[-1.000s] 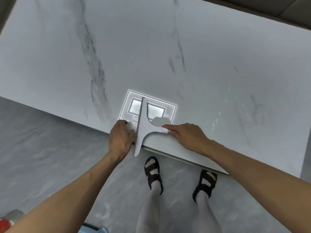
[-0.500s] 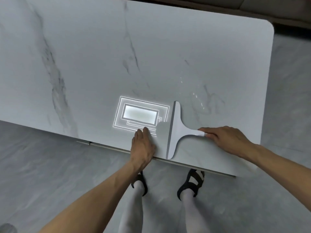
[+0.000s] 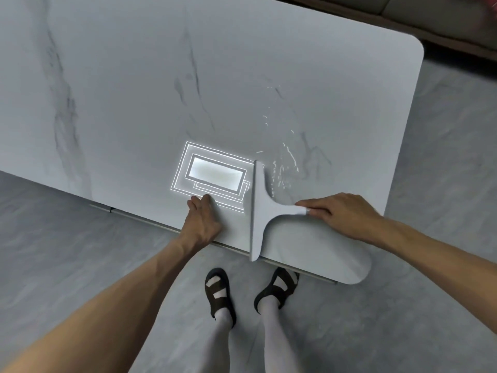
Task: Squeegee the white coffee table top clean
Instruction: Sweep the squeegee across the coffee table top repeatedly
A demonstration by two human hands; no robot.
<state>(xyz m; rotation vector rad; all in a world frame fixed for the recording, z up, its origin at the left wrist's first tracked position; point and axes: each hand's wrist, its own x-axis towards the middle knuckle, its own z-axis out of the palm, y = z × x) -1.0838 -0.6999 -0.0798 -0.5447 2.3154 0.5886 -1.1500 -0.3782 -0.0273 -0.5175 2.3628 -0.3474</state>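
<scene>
The white marble-look coffee table top fills the upper view, its near edge running down to the right. A white T-shaped squeegee lies flat near that edge, blade running front to back and overhanging the edge slightly. My right hand grips the end of its handle. My left hand rests flat on the table edge, left of the blade, holding nothing. Water droplets glisten on the top just right of the blade's far end.
A bright ceiling-light reflection shows on the top beside the blade. My feet in dark sandals stand on the grey floor below the edge. The table's rounded corners sit at the right; a dark sofa base lies beyond.
The squeegee has turned and slid right along the near edge, handle now pointing right in my right hand. My left hand let go of the blade and lies flat. The view shifted right.
</scene>
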